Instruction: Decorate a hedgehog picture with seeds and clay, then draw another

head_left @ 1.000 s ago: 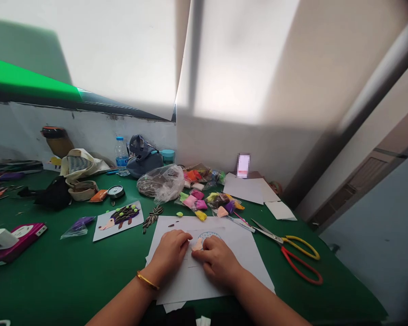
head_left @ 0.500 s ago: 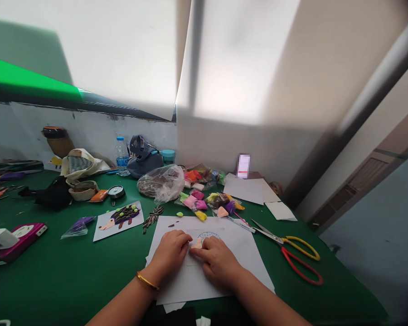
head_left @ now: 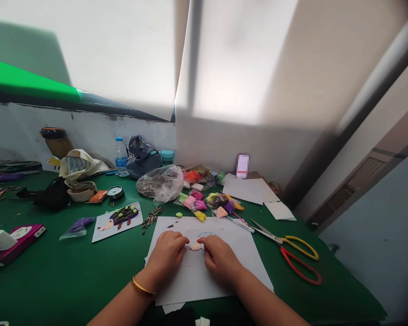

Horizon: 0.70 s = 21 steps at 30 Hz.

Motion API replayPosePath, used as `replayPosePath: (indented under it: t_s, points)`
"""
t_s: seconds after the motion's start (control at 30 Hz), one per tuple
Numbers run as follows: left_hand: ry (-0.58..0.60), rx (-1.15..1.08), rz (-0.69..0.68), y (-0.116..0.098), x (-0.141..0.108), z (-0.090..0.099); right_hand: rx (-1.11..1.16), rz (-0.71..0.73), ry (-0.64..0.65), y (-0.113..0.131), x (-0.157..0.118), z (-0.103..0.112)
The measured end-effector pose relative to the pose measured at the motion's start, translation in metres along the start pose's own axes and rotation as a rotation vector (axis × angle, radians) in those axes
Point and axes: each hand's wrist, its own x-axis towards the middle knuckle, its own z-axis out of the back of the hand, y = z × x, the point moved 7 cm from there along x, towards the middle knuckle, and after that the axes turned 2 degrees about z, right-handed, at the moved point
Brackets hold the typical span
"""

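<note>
White paper (head_left: 190, 285) lies on the green table, bearing a drawing with a blue patterned arc (head_left: 207, 235). A flat peach clay piece (head_left: 195, 246) sits at the drawing's left side. My left hand (head_left: 168, 253) rests on the paper left of the clay, fingers curled together; whatever may be between them is hidden. My right hand (head_left: 219, 258) is curled on the right, its index fingertip at the clay's upper right edge. A few dark seeds (head_left: 171, 225) lie above my left hand.
Scissors (head_left: 279, 240) lie open on the right, near a pen (head_left: 241, 224). Colourful clay packets (head_left: 195, 201) sit behind the paper. To the left are a hedgehog picture (head_left: 117, 222), a seed pile (head_left: 152, 218) and a purple packet (head_left: 77, 226). A bottle (head_left: 121, 158) stands at the back.
My right index finger has shifted up slightly, uncovering more of the peach clay, whose shape now looks flatter. My left hand has moved slightly left.
</note>
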Motion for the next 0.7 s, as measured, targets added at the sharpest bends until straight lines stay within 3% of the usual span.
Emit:
replayPosePath:
  t_s: [0.27,0.7]
  points:
    - [-0.085,0.271,-0.207,-0.025,-0.029,0.000,0.015,-0.006,-0.028,-0.003,0.000,0.000]
    - [0.002,0.326,-0.124,-0.029,-0.022,-0.003,-0.022,0.000,0.009,-0.002,-0.001,-0.003]
